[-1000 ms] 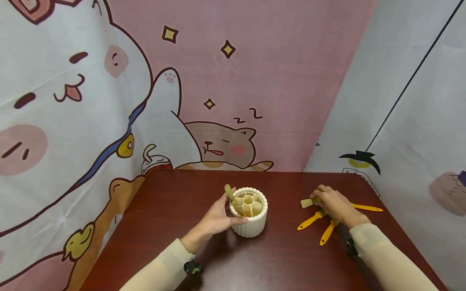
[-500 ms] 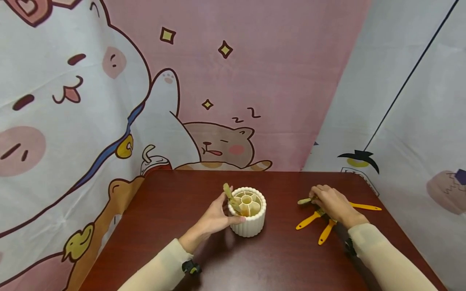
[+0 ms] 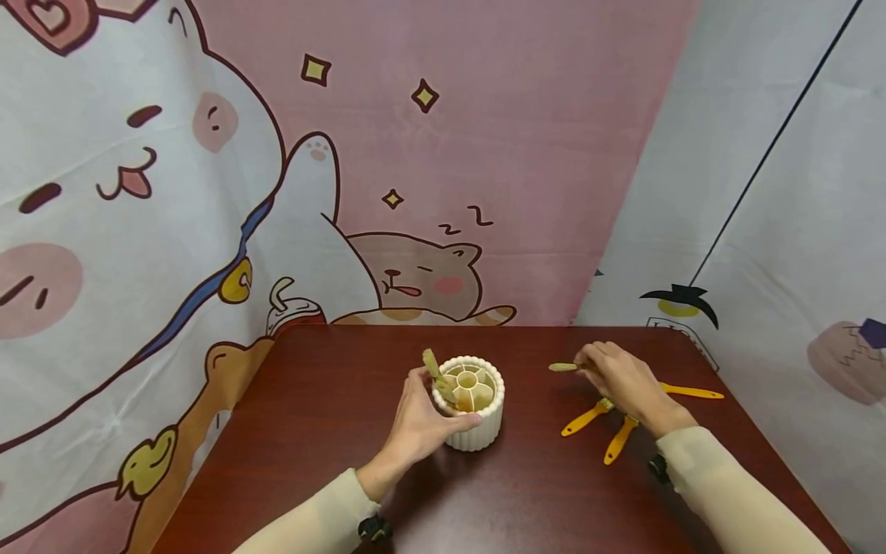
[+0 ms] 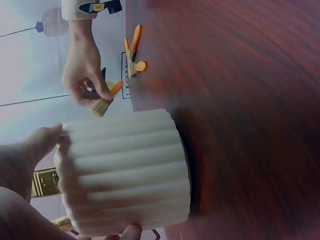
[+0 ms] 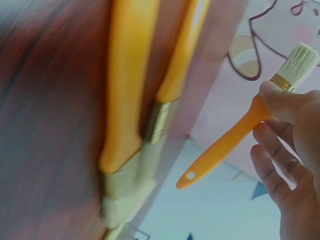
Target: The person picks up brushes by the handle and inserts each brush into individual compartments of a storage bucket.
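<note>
A white ribbed brush holder (image 3: 477, 431) with a beaded rim and a divided insert stands upright on the table. My left hand (image 3: 424, 419) grips its left side, with the thumb along the front near the rim. At least one paintbrush (image 3: 431, 363) stands in the holder with its bristles up; its lower part is hidden. My right hand (image 3: 619, 377) holds another paintbrush (image 5: 225, 142) above the table, right of the holder. Thumb and fingers pinch this brush near its metal ferrule, its light bristles pointing left in the head view and its yellow handle hanging free.
Below and around my right hand lie several yellow-handled paintbrushes (image 3: 621, 441) on the dark red-brown table (image 3: 526, 500). One handle (image 3: 695, 392) points towards the right edge. A printed cartoon cloth (image 3: 540, 192) hangs behind the table.
My right hand has lifted the paintbrush and moved left with it, away from the brushes on the table. The left hand has stayed at the holder, its thumb reaching slightly farther right.
</note>
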`<state>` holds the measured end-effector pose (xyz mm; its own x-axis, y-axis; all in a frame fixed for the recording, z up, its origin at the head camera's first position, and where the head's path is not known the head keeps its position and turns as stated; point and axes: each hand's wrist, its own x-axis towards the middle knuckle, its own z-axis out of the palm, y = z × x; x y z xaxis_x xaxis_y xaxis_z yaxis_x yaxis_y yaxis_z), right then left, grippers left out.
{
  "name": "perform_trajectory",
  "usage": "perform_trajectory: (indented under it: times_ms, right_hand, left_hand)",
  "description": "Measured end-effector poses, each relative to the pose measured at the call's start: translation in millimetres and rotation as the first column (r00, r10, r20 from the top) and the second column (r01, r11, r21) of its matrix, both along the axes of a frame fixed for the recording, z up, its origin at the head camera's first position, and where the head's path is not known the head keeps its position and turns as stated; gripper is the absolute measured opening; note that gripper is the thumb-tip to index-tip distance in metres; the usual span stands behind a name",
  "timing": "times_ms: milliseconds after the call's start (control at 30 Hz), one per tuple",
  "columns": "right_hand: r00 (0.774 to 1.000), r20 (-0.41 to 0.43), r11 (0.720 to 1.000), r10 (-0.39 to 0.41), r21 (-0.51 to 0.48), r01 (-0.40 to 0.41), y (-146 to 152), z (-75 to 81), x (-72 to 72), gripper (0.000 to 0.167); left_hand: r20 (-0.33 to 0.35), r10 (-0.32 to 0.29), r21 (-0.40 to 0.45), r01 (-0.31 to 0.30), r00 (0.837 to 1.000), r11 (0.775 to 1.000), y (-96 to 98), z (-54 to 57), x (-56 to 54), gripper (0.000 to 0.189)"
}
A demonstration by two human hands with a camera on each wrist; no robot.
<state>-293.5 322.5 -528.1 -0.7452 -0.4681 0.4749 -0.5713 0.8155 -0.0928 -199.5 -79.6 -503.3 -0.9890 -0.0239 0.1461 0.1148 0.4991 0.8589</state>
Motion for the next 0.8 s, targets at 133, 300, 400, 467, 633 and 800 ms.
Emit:
perform_trajectory:
  times_ms: [133,300,400,467,633,800]
  right_hand:
    - [0.999,-0.036,0.999,0.022,-0.034,-0.023,-12,7.4,3.8,0.031]
    - [0.999,-0.049,0.997,0.007,-0.075,-0.011,-25,17.7,12.9,0.029]
    - [0.999,-0.047,0.995,0.000,-0.103,-0.005,-34,23.7,18.4,0.027]
    - [0.999,-0.040,0.992,0.002,-0.123,-0.007,-40,27.3,21.7,0.027]
    - [0.998,-0.066,0.985,0.022,-0.168,-0.032,-54,37.7,29.6,0.027]
    - [0.991,-0.122,0.973,0.062,-0.214,-0.088,-67,48.2,37.8,0.030]
  left_hand:
    - [-0.007,0.001,0.008,-0.001,1.000,1.000,1.9,1.2,1.0,0.111]
    - [-0.005,-0.020,0.034,0.020,1.000,0.999,1.1,1.6,1.0,0.110]
    - [0.003,-0.043,0.053,0.043,0.999,0.998,-1.1,1.5,0.9,0.109]
    - [0.012,-0.061,0.063,0.060,0.998,0.996,-3.0,1.3,0.7,0.108]
    - [0.050,-0.121,0.115,0.115,0.991,0.987,-8.6,2.4,-1.1,0.102]
    - [0.094,-0.192,0.192,0.171,0.977,0.966,-12.7,2.6,-3.1,0.095]
